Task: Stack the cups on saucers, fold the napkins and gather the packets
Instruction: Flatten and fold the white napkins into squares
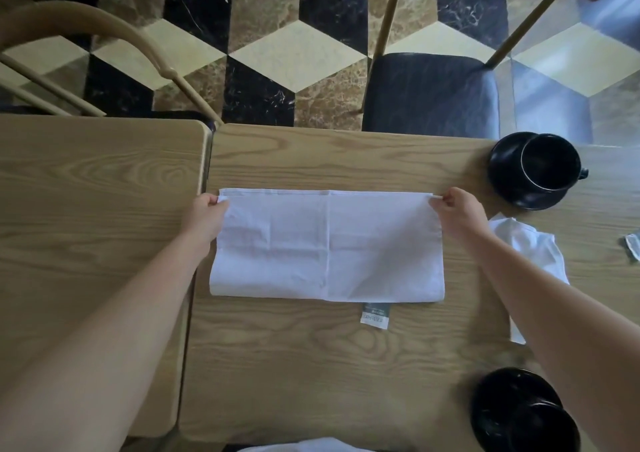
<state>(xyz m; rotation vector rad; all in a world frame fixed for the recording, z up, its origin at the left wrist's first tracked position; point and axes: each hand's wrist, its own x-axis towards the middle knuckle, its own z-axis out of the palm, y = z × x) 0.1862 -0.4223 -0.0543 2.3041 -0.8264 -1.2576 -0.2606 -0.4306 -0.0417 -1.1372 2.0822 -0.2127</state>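
The desk (311, 365) carries a white napkin (327, 247) folded once into a wide band at its middle, a second napkin (530, 244) crumpled at the right, two black cups on saucers (535, 171) (523, 413) and a packet (633, 245) at the right edge. The left hand (207, 216) and right hand (457, 214), well apart, each pinch a far corner of the band. Napkin folding appears to be in hand; the next move likely calls for bringing one end over onto the other, edges matched.
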